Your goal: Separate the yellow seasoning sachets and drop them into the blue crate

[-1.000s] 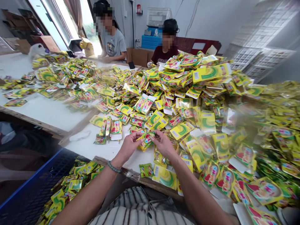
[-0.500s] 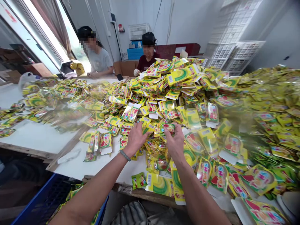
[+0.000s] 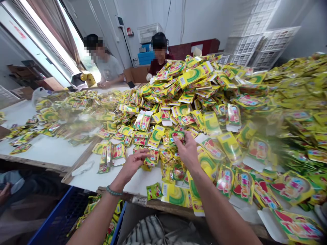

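– Sachets, where are they?
– The upper sachet (image 3: 175,136) is pinched in the right hand (image 3: 189,152) at the foot of the heap of packets (image 3: 230,102). The lower sachet (image 3: 153,158) is gripped by the left hand (image 3: 131,165), fingertips closed on it, just above the white table (image 3: 87,177).
– Room?
– Bare table left of the hands, out to the near edge. The heap crowds the right. A blue crate (image 3: 63,214) sits below that edge.

Print on yellow packets (image 3: 194,75) too blurred, no text legible
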A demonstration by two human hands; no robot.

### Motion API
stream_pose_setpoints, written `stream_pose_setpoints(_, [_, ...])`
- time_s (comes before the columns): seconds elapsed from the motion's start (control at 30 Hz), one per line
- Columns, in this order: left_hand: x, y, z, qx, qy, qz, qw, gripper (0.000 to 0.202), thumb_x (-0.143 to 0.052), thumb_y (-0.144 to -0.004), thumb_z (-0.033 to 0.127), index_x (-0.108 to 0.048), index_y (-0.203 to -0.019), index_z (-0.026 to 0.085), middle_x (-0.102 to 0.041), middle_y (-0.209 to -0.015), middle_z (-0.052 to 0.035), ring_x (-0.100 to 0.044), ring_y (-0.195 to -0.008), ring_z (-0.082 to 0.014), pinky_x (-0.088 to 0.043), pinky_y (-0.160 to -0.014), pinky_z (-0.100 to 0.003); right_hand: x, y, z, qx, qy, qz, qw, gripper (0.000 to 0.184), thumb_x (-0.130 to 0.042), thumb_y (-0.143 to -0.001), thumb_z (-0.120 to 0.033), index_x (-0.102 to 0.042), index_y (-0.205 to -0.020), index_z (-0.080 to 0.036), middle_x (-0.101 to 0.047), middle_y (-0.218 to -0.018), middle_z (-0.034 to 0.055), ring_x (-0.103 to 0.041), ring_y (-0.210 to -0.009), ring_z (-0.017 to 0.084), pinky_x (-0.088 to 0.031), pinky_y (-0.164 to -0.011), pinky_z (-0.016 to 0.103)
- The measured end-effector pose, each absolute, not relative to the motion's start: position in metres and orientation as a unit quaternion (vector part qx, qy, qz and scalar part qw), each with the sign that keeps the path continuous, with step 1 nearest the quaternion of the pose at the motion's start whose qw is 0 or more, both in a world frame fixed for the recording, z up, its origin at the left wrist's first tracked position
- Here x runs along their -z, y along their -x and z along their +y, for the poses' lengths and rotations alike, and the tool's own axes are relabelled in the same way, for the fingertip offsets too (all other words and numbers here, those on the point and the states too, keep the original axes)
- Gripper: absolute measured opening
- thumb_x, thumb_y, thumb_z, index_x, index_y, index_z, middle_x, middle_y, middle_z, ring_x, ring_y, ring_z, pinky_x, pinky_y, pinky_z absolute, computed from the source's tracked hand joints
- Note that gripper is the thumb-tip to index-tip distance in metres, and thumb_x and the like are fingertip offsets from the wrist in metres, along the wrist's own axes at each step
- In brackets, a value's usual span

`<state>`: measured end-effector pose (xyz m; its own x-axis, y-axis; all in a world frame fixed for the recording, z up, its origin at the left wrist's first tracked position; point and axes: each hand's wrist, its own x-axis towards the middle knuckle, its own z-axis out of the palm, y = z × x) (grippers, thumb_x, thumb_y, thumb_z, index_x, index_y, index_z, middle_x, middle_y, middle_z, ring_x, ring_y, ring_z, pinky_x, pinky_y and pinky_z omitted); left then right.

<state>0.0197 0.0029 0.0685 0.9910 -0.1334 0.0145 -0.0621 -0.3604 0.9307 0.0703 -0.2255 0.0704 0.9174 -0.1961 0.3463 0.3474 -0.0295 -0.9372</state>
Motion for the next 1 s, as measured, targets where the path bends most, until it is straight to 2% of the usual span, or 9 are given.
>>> stream_pose_setpoints(0.07, [-0.055,-0.012,0.005,0.041,-0.806,-0.026,0.590,0.024,-0.052,-0.076,0.022,-0.074,-0.084,0.019,-0.055,-0.130,-0.0101,-0.049,-0.123,-0.0247,-0.045,-0.092,-0.033,-0.066,-0.067,-0.219,0.177,0.732,-0.069,0.655,0.025,-0.060,-0.082,-0.039,-0.056,-0.099,-0.021,-0.066,-0.092,0.0052,-0.060,-0.084,0.022,-0.047,-0.081,0.036])
stream_pose_setpoints(0.17, [-0.039,-0.014,0.001,-0.040,-0.835,0.003,0.549,0.026,-0.063,-0.076,0.040,-0.062,-0.065,0.016,-0.060,-0.109,-0.0121,-0.055,-0.108,-0.0243,-0.048,-0.083,-0.032,-0.064,-0.062,-0.212,0.167,0.781,-0.084,0.596,0.025,-0.058,-0.083,-0.039,-0.056,-0.099,-0.020,-0.066,-0.090,0.0051,-0.059,-0.082,0.022,-0.045,-0.079,0.036])
stream_pose_setpoints(0.27, [-0.032,-0.022,-0.003,-0.105,-0.840,0.020,0.532,0.034,-0.073,-0.067,0.042,-0.060,-0.083,0.016,-0.059,-0.101,-0.0074,-0.058,-0.085,-0.0169,-0.049,-0.075,-0.030,-0.063,-0.061,-0.211,0.165,0.800,-0.095,0.570,0.029,-0.057,-0.083,-0.041,-0.056,-0.101,-0.019,-0.065,-0.087,0.0044,-0.058,-0.078,0.021,-0.044,-0.076,0.035])
stream_pose_setpoints(0.37, [-0.033,-0.023,-0.003,-0.078,-0.775,0.044,0.625,0.059,-0.075,-0.067,0.041,-0.054,-0.115,0.017,-0.061,-0.108,-0.0081,-0.061,-0.089,-0.0169,-0.051,-0.079,-0.031,-0.059,-0.065,-0.212,0.172,0.768,-0.108,0.608,0.028,-0.059,-0.083,-0.041,-0.056,-0.101,-0.020,-0.064,-0.088,0.0039,-0.058,-0.079,0.021,-0.045,-0.075,0.033])
stream_pose_setpoints(0.47, [-0.039,-0.016,-0.005,-0.042,-0.711,0.066,0.699,0.060,-0.078,-0.064,0.043,-0.060,-0.113,0.014,-0.065,-0.111,-0.0112,-0.060,-0.103,-0.0223,-0.050,-0.087,-0.034,-0.055,-0.068,-0.212,0.161,0.742,-0.119,0.640,0.025,-0.059,-0.084,-0.039,-0.056,-0.101,-0.021,-0.065,-0.094,0.0049,-0.060,-0.085,0.021,-0.046,-0.078,0.033])
stream_pose_setpoints(0.6, [-0.046,-0.007,-0.009,-0.046,-0.659,0.108,0.743,0.060,-0.080,-0.061,0.043,-0.065,-0.110,0.013,-0.067,-0.115,-0.0113,-0.062,-0.100,-0.0241,-0.050,-0.087,-0.035,-0.056,-0.065,-0.210,0.097,0.777,-0.142,0.606,0.026,-0.058,-0.083,-0.037,-0.057,-0.103,-0.021,-0.066,-0.094,0.0050,-0.060,-0.089,0.023,-0.045,-0.083,0.036])
stream_pose_setpoints(0.8, [-0.052,0.001,-0.008,-0.008,-0.694,0.082,0.716,0.054,-0.080,-0.066,0.040,-0.068,-0.112,0.016,-0.067,-0.120,-0.0088,-0.061,-0.108,-0.0248,-0.049,-0.093,-0.035,-0.056,-0.060,-0.204,0.030,0.764,-0.194,0.615,0.023,-0.059,-0.082,-0.034,-0.059,-0.100,-0.020,-0.066,-0.099,0.0045,-0.061,-0.095,0.022,-0.046,-0.087,0.035])
stream_pose_setpoints(0.9, [-0.055,0.004,-0.006,0.096,-0.710,0.041,0.697,0.051,-0.080,-0.067,0.038,-0.069,-0.113,0.018,-0.070,-0.112,-0.0064,-0.064,-0.100,-0.0238,-0.051,-0.086,-0.032,-0.047,-0.061,-0.200,0.025,0.753,-0.199,0.627,0.026,-0.061,-0.081,-0.035,-0.062,-0.102,-0.020,-0.067,-0.103,0.0051,-0.061,-0.097,0.022,-0.046,-0.088,0.036])
stream_pose_setpoints(1.0, [-0.052,0.007,-0.006,0.119,-0.679,0.024,0.724,0.049,-0.079,-0.069,0.036,-0.069,-0.113,0.018,-0.072,-0.107,-0.0055,-0.066,-0.092,-0.0216,-0.052,-0.079,-0.029,-0.044,-0.061,-0.199,0.042,0.767,-0.198,0.608,0.026,-0.062,-0.082,-0.038,-0.064,-0.101,-0.020,-0.067,-0.104,0.0047,-0.061,-0.094,0.022,-0.047,-0.085,0.034])
